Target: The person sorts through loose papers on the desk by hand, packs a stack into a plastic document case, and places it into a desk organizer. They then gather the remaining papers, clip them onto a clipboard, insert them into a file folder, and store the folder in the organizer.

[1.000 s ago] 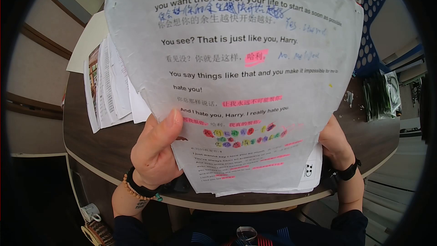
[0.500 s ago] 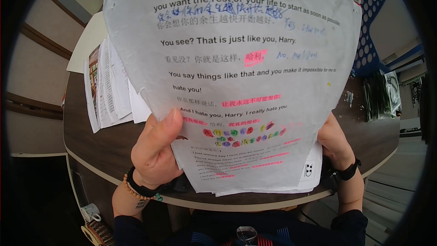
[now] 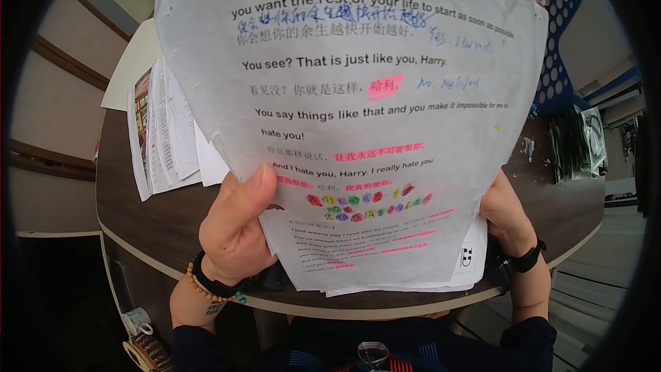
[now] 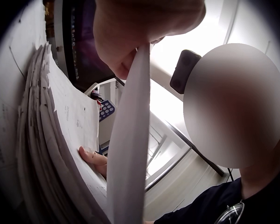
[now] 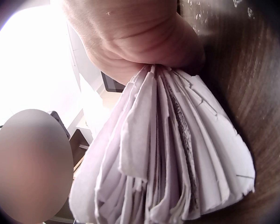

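A thick stack of worn printed sheets (image 3: 358, 120), its top page marked with pink highlighter and blue handwriting, is held up over the desk. My left hand (image 3: 241, 227) pinches paper at the left edge, thumb in front. In the left wrist view, a sheet (image 4: 130, 140) hangs from that hand, apart from the thicker pile (image 4: 70, 126). My right hand (image 3: 509, 224) grips the right edge, its fingers partly hidden by the paper. The right wrist view shows the fanned, creased page ends (image 5: 168, 154) spreading out below the right hand.
More papers (image 3: 169, 131) lie on the brown desk (image 3: 172, 227) at the left. A blue perforated rack (image 3: 558, 41) and plastic-wrapped packets (image 3: 578, 138) are at the right. Low at the left stands a white cup (image 3: 138, 320).
The raised page has shifted very slightly to the left. Both hands keep their hold in the same places.
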Motion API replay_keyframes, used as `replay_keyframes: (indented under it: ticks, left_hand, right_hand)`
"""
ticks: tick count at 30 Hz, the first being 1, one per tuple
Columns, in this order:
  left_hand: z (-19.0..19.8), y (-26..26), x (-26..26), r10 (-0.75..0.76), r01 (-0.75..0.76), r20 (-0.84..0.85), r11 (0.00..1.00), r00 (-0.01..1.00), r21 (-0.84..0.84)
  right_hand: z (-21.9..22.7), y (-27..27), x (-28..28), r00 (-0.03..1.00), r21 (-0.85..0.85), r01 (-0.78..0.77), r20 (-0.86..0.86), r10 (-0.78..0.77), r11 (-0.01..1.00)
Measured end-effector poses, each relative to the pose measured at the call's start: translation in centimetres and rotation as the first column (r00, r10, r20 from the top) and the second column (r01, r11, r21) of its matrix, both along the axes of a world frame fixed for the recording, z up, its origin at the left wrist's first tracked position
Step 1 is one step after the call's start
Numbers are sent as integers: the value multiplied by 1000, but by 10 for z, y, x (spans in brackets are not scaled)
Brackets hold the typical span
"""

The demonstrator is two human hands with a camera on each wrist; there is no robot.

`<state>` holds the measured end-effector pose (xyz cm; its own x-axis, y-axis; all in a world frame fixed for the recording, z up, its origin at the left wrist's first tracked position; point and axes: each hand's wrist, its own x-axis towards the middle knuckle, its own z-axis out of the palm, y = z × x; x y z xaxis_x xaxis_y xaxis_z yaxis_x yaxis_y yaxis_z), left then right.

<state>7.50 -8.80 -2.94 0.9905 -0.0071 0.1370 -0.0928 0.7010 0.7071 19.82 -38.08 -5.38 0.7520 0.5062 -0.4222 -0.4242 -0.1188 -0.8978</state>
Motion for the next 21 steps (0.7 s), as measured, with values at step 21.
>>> replay_keyframes:
  ticks: [21]
  left_hand:
    - [-1, 1, -2, 47, -47, 1, 997, 999, 65]
  right_hand:
    - [1, -1, -4, 997, 13, 82, -4, -82, 997]
